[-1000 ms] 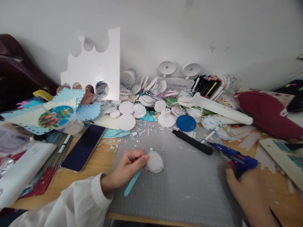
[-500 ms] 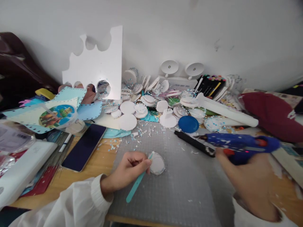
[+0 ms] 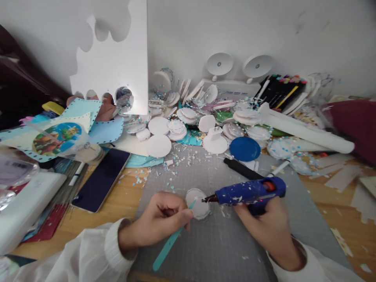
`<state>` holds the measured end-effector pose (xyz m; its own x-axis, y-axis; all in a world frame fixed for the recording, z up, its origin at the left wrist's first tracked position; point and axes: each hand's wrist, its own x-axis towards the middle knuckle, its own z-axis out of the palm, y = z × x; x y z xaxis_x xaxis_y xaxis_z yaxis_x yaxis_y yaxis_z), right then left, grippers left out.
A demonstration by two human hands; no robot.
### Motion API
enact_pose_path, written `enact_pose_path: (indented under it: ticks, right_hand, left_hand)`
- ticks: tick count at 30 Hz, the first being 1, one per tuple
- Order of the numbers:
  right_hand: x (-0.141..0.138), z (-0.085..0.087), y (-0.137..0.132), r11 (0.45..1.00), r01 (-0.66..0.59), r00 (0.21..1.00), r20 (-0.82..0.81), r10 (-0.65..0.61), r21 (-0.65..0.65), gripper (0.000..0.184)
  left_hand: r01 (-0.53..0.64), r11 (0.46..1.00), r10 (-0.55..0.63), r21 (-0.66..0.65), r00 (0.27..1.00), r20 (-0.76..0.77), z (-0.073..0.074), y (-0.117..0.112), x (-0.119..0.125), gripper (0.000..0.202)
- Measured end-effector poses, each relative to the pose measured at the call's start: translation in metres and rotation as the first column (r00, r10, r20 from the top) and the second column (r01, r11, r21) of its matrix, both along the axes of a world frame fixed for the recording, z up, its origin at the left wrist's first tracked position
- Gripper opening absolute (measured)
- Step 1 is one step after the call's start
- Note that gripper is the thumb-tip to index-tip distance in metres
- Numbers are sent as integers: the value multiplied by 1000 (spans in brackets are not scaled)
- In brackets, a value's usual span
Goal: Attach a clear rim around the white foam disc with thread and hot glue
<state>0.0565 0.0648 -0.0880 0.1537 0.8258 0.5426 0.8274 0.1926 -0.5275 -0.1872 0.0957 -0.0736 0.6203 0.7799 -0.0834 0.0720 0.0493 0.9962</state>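
Observation:
My left hand (image 3: 166,215) pinches a teal craft stick (image 3: 168,250), whose far end lies over a small white foam disc (image 3: 202,211). That disc rests flat on the grey cutting mat (image 3: 223,246). A blue hot glue gun (image 3: 243,192) sits in the closed grip of my right hand (image 3: 266,225). Its dark nozzle points left, over the disc's right part; whether it touches the surface I cannot tell. Just beyond the gun lies a black pen-like tool (image 3: 242,168), near a round blue lid (image 3: 245,149).
Several white discs (image 3: 158,145) and bits of foam crowd the back. A phone (image 3: 102,180) and a lidded cup (image 3: 63,139) stand left. A cut-out white board (image 3: 114,66) leans at the wall. Far right is a dark red cap (image 3: 352,121).
My right hand has brought the glue gun leftward from the right side, so its nozzle is now over the white disc. My left hand keeps the craft stick at the disc.

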Motion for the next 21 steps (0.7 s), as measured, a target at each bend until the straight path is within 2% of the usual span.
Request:
enact_pose_path:
  ticks: [4, 7, 14, 21]
  right_hand:
    - [0, 0, -1, 999, -51, 997, 50, 51, 6, 26]
    - [0, 1, -2, 999, -36, 996, 81, 35, 1, 29]
    - [-2, 2, -1, 999, -38, 999, 14, 38, -16, 27]
    - [2, -1, -1, 999, -20, 995, 102, 16, 40, 15]
  left_hand:
    - [14, 1000, -14, 4, 1000, -8, 2, 0, 0, 54]
    - [18, 1000, -18, -5, 1000, -9, 3, -1, 0, 53]
    - [23, 1000, -23, 5, 1000, -14, 3, -1, 1, 52]
    - [19, 1000, -19, 0, 1000, 10, 1, -1, 0, 50]
